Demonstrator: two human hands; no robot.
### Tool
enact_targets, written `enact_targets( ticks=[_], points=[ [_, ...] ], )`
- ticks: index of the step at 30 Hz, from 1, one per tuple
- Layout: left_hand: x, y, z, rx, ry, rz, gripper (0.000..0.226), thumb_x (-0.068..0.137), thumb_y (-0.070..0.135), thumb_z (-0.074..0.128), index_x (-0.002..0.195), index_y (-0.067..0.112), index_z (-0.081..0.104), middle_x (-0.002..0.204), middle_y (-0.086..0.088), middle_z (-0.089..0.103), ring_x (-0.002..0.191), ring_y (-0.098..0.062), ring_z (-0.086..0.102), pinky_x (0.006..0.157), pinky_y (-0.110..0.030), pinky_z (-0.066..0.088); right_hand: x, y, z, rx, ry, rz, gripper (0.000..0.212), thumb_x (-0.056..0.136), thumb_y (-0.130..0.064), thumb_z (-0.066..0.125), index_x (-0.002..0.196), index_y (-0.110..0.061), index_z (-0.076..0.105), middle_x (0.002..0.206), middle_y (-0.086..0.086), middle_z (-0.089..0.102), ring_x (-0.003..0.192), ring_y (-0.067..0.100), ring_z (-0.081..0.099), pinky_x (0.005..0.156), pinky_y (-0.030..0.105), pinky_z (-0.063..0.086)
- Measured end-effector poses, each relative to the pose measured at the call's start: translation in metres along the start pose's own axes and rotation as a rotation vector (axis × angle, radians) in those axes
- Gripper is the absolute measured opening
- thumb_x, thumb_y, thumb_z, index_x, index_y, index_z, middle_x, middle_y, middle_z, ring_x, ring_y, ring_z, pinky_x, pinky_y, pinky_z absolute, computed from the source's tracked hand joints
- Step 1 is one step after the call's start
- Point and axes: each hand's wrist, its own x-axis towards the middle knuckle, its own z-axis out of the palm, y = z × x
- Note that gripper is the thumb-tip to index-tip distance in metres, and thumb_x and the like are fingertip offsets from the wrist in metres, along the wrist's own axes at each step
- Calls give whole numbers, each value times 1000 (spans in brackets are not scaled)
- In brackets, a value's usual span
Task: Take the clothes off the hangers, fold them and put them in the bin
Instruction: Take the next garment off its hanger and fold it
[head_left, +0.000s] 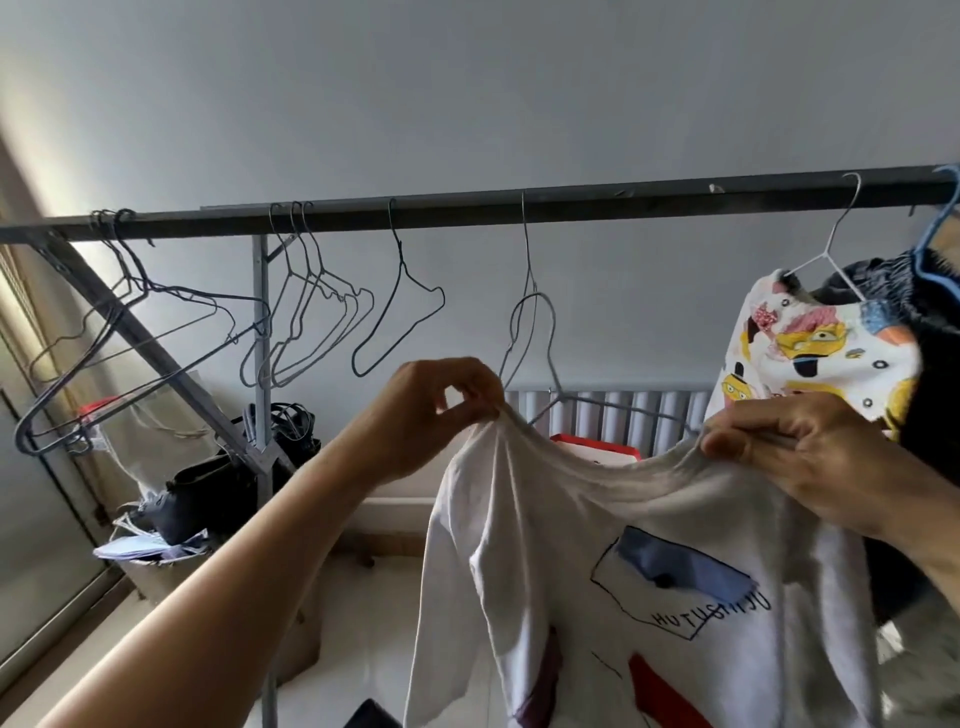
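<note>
A white sweatshirt (597, 545) with blue and red patches and black lettering hangs in front of me. My left hand (436, 410) pinches its collar at the left shoulder. My right hand (795, 457) grips the collar at the right shoulder. Just behind the stretched neckline sits a grey wire hanger (535, 332), hooked on the dark rail (467, 210); its lower bar shows above the collar. Further right, a white cartoon-print garment (815, 353) hangs on a white hanger (831, 249), beside a dark garment (930, 364) on a blue hanger (935, 244). No bin can be identified.
Several empty wire hangers (306, 312) hang on the rail's left half. A grey upright post (262, 364) and a diagonal brace (156, 348) carry the rail. Dark bags and papers (208, 493) are piled at the lower left. A radiator (613, 415) and a red-and-white box (597, 447) stand behind the sweatshirt.
</note>
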Motion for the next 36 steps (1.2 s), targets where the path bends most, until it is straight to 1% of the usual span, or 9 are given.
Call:
enact_targets(
  ticks=[6, 9, 12, 15, 18, 23, 27, 32, 36],
  points=[
    [3, 24, 26, -466, 132, -123, 21, 94, 3, 53, 87, 23, 57, 75, -3, 57, 55, -3, 48, 51, -18, 36, 8, 3, 18, 59, 110, -42, 19, 79, -29, 64, 74, -46, 73, 69, -23, 69, 70, -10, 61, 68, 3, 41],
    [0, 20, 27, -407, 172, -128, 24, 94, -4, 51, 88, 19, 54, 68, -3, 52, 52, 2, 42, 51, -10, 33, 5, 2, 25, 47, 148, -55, 14, 87, -47, 65, 80, -37, 70, 66, -4, 68, 62, 6, 61, 60, 9, 40],
    [-1, 17, 25, -411, 195, -133, 17, 89, 5, 52, 88, 22, 54, 75, -16, 56, 62, -4, 47, 56, -15, 37, 4, 11, 28, -36, 189, -21, 60, 80, -80, 38, 87, -27, 64, 72, 24, 60, 62, 31, 53, 53, 23, 33],
    [-4, 8, 15, -388, 282, -168, 12, 88, 11, 53, 88, 23, 55, 80, -19, 58, 68, -11, 50, 58, -23, 39, 3, 20, 21, 22, 276, 8, 60, 85, -73, 42, 82, -16, 63, 67, 15, 59, 56, 25, 49, 52, 22, 33],
    [-9, -2, 5, -427, 407, -228, 14, 91, 9, 57, 88, 22, 57, 80, -18, 58, 66, -12, 49, 55, -23, 39, -2, 32, 19, 77, 283, 112, 21, 90, -35, 66, 76, -19, 68, 55, 11, 56, 45, 3, 41, 44, 16, 31],
    [-7, 1, 9, -417, 451, -294, 24, 93, -1, 56, 85, 22, 59, 75, 5, 59, 64, -5, 50, 54, -16, 40, -5, 37, 32, 49, 170, 182, 22, 80, -54, 61, 83, -34, 70, 72, 2, 65, 68, 14, 59, 59, 20, 43],
    [-9, 6, 13, -435, 381, -271, 28, 92, -1, 58, 85, 25, 64, 75, 2, 62, 66, -10, 55, 53, -19, 44, 8, 31, 34, 183, 167, 213, 75, 59, -84, 60, 116, -36, 57, 88, -4, 66, 73, 10, 64, 63, 17, 50],
    [-15, 9, 16, -606, 370, -365, 27, 89, 7, 66, 113, 19, 62, 63, 6, 57, 55, -6, 50, 47, -16, 41, 18, 23, 34, 469, 268, 219, 49, 76, -61, 65, 86, -13, 58, 62, 4, 47, 49, 16, 35, 40, 18, 28],
    [-20, 10, 18, -723, 340, -550, 3, 80, 14, 74, 82, 13, 71, 65, -2, 67, 52, -9, 59, 43, -18, 45, 23, 21, 31, 608, 237, 275, 65, 51, -75, 76, 73, -15, 62, 61, 11, 37, 41, 10, 31, 39, 15, 25]
  ],
)
